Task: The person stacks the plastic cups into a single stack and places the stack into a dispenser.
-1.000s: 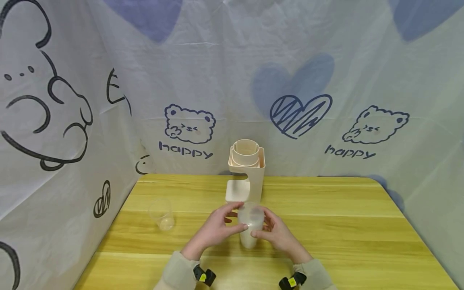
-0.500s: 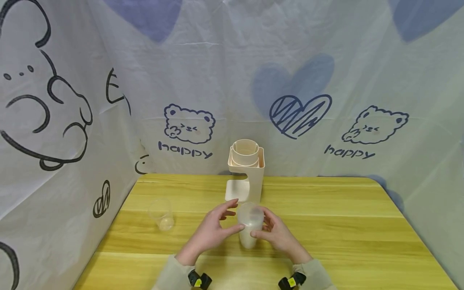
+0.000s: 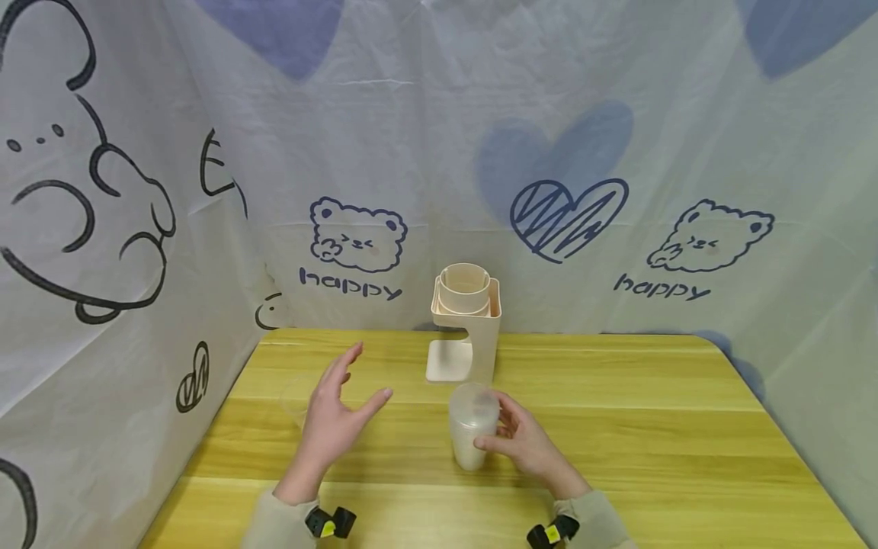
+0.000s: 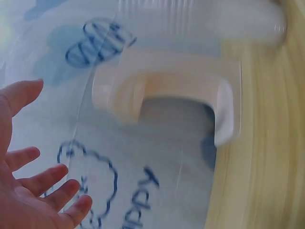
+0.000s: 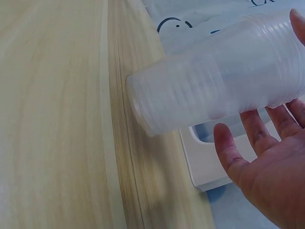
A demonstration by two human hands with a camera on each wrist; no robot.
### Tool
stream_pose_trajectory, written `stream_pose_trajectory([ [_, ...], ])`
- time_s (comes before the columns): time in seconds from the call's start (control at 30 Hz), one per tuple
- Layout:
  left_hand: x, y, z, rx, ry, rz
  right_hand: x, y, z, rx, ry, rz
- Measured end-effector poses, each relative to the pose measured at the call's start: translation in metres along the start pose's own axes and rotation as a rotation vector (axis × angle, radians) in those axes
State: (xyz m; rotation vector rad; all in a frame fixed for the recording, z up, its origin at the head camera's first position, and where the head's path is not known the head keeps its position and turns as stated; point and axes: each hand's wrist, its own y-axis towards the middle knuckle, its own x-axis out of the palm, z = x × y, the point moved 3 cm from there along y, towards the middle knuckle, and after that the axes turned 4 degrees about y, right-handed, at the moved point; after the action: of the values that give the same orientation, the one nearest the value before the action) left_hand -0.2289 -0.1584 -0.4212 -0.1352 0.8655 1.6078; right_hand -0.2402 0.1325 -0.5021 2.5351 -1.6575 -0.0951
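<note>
A stack of clear plastic cups [image 3: 469, 438] stands upright on the table in the head view. My right hand [image 3: 524, 446] holds its side, thumb in front and fingers behind; the right wrist view shows the nested rims of the cups [image 5: 200, 81] near that hand [image 5: 271, 162]. My left hand [image 3: 332, 419] is in the air to the left of the stack, fingers spread and holding nothing. Behind it, a single clear cup [image 3: 291, 395] is mostly hidden. The left wrist view shows the same left hand [image 4: 38, 186] with fingers apart.
A cream-coloured holder [image 3: 485, 343] with a round tube on top and a flat base stands behind the cup stack, near the back edge of the wooden table [image 3: 652, 442]. Printed cloth [image 3: 439, 152] hangs behind and on both sides.
My left hand has let go of the cup stack and moved left, now overlapping the single cup. My right hand and the stack have stayed in place.
</note>
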Motion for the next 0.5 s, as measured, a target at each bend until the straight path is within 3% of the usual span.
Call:
stream_pose_trajectory([
  [0.3,-0.046,0.000,-0.054,-0.153,0.060,0.136,0.000,0.001,0.002,-0.008,-0.005,-0.009],
  [0.5,-0.062,-0.004,-0.079,-0.273,0.037,0.143,-0.001,0.001,0.004,-0.022,-0.009,-0.012],
])
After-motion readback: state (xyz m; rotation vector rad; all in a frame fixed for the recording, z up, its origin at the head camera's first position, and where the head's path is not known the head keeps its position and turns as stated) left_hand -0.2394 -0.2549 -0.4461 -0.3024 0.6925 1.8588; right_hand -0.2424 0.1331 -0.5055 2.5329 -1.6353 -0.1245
